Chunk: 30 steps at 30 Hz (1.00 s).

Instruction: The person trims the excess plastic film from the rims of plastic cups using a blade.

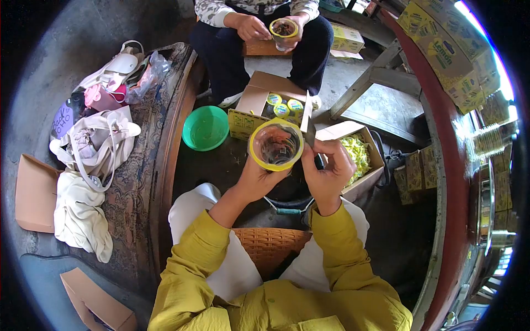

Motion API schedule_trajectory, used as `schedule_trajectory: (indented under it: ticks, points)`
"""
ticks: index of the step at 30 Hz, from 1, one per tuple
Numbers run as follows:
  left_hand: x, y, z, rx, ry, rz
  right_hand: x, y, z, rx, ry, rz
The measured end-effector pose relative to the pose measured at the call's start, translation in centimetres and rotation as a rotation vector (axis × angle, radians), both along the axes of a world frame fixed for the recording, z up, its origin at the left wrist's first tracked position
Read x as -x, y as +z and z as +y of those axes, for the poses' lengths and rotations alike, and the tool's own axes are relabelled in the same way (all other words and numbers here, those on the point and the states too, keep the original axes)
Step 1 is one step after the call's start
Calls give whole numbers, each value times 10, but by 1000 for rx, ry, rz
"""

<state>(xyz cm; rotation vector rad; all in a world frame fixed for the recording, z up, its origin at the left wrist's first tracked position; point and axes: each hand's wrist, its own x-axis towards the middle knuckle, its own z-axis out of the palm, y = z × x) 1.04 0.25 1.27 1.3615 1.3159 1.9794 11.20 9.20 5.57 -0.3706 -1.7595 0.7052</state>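
Observation:
My left hand is wrapped round a clear plastic cup with a yellow rim. The cup's mouth faces up towards me, and dark and reddish bits show inside. Close to its right side, my right hand pinches a thin, flat dark blade that looks like a knife and points upward. Below both hands, between my knees, sits a dark bucket with a teal-gripped handle. To the right, a cardboard box holds yellow shreds.
Opposite me a seated person holds a similar cup. Between us stands a carton of lidded cups. A green basin lies left of it. Bags rest on a bench; a wooden frame stands right.

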Motion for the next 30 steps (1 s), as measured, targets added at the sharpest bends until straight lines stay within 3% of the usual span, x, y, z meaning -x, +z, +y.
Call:
schedule_trajectory:
  ticks: [16,22,30]
  points:
    - [4,0,1,43,49,27,4,1,-8,-166,-61,-26]
    - [4,-1,0,73,4,6,1,4,-1,-3,53,-33]
    - [7,0,1,29,24,12,-1,3,1,-114,24,-91]
